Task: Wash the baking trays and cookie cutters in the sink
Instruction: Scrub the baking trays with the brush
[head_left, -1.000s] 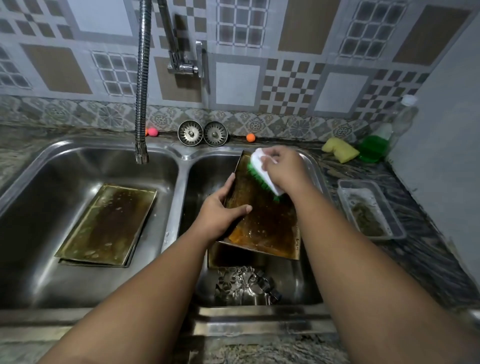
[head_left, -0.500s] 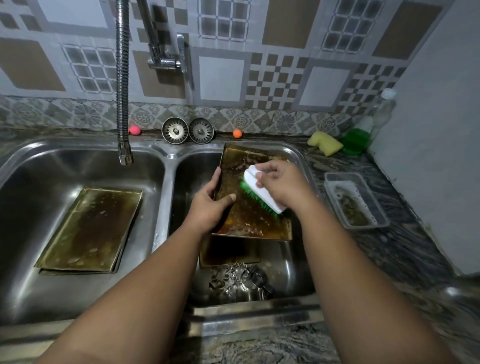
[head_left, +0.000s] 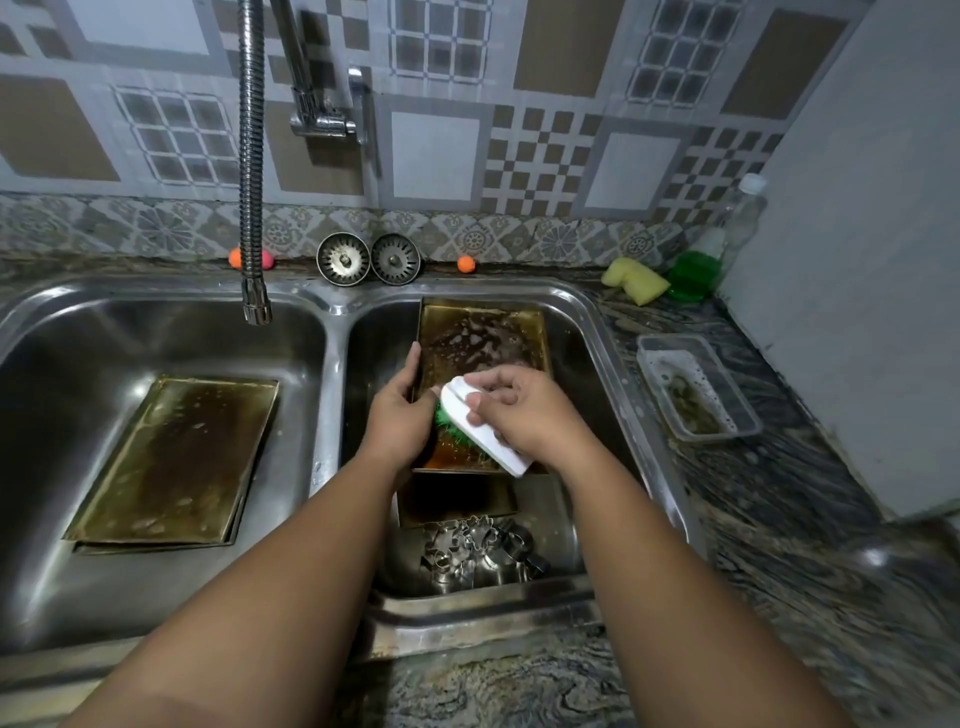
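A greasy, soapy baking tray (head_left: 483, 338) leans tilted in the right sink basin (head_left: 597, 332). My left hand (head_left: 400, 421) grips its left edge. My right hand (head_left: 524, 410) holds a white scrubbing brush (head_left: 483, 431) with green bristles, pressed against the tray's lower part. Below that tray another dark tray (head_left: 457, 501) lies in the basin, partly hidden. Several metal cookie cutters (head_left: 478, 553) are piled at the basin's near end. Stacked dirty trays (head_left: 176, 462) rest in the left basin (head_left: 52, 374).
A flexible faucet hose (head_left: 253, 171) hangs over the left basin. Two sink strainers (head_left: 369, 258) stand at the back rim. On the right counter are a yellow sponge (head_left: 635, 280), a green soap bottle (head_left: 698, 270) and a clear plastic container (head_left: 696, 387).
My right hand has drawn the brush down the tray from its upper part toward its lower left. The left hand keeps its hold on the tray's edge. The view shifted slightly.
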